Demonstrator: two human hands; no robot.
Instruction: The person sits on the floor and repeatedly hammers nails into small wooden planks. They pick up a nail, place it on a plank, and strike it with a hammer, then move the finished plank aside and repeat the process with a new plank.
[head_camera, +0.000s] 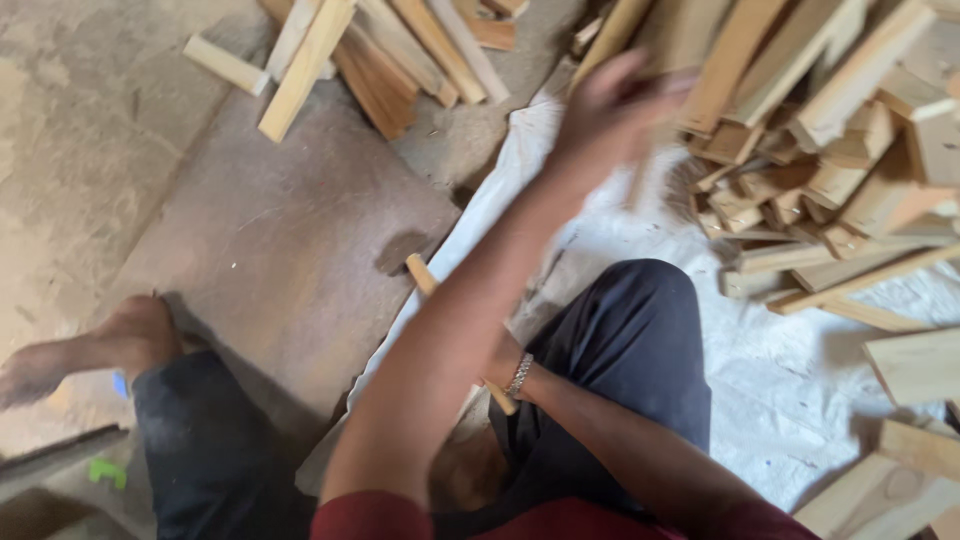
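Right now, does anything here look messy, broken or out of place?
The wood offcuts lie in a loose, criss-crossed heap rather than stacked, spilling over the white sheet. A second jumble of wooden strips lies on the bare floor. The left hand reaches toward the heap, blurred; nothing looks plainly broken.

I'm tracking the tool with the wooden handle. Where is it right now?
In the head view, the wooden-handled tool lies at the centre, along the edge of the white sheet, mostly hidden beneath the left arm, its lower end by the braceleted right wrist.
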